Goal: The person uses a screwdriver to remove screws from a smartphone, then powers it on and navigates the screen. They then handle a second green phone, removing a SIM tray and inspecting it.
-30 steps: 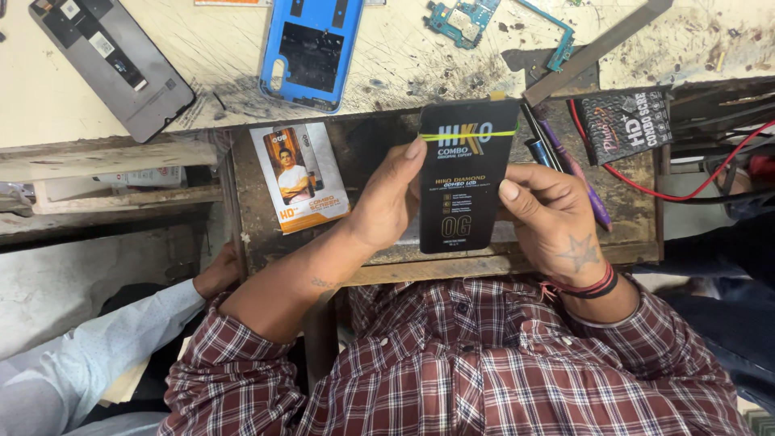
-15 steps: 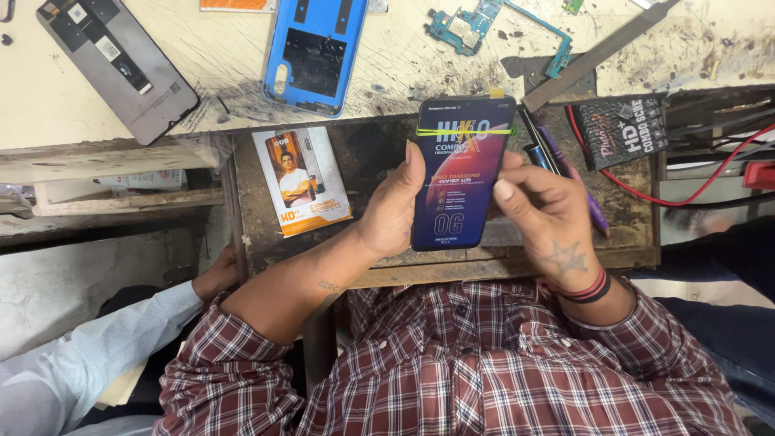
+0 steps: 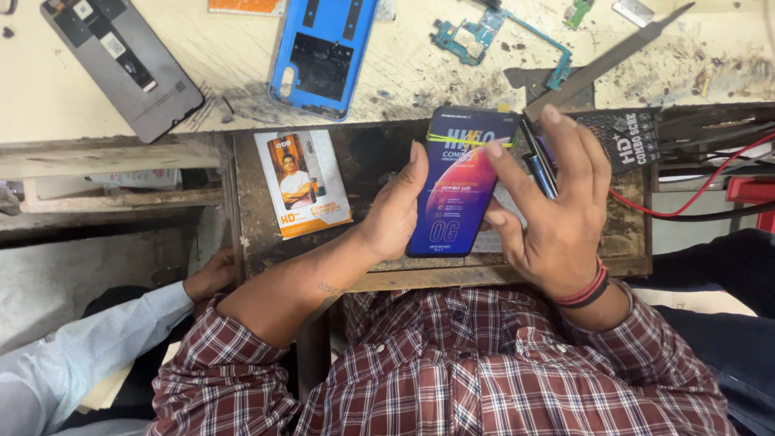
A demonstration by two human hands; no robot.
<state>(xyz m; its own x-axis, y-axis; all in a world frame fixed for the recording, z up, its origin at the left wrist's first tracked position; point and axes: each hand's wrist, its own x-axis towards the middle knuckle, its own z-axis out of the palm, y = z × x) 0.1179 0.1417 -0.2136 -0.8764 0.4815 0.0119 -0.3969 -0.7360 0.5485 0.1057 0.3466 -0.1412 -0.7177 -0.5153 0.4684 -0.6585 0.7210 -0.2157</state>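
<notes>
While both hands grip it, the screen package (image 3: pixel 460 186) gets inspected.
Left hand (image 3: pixel 395 214) and right hand (image 3: pixel 553 210) pinch its edges; opening it needs a fingertip at a seam.

Bare drawer wood lies open between the printed card (image 3: pixel 303 183) on the left and the left hand (image 3: pixel 395 214). Pens (image 3: pixel 539 165) and a dark packet (image 3: pixel 626 139) crowd the right; red wires (image 3: pixel 694 190) block farther right.
</notes>
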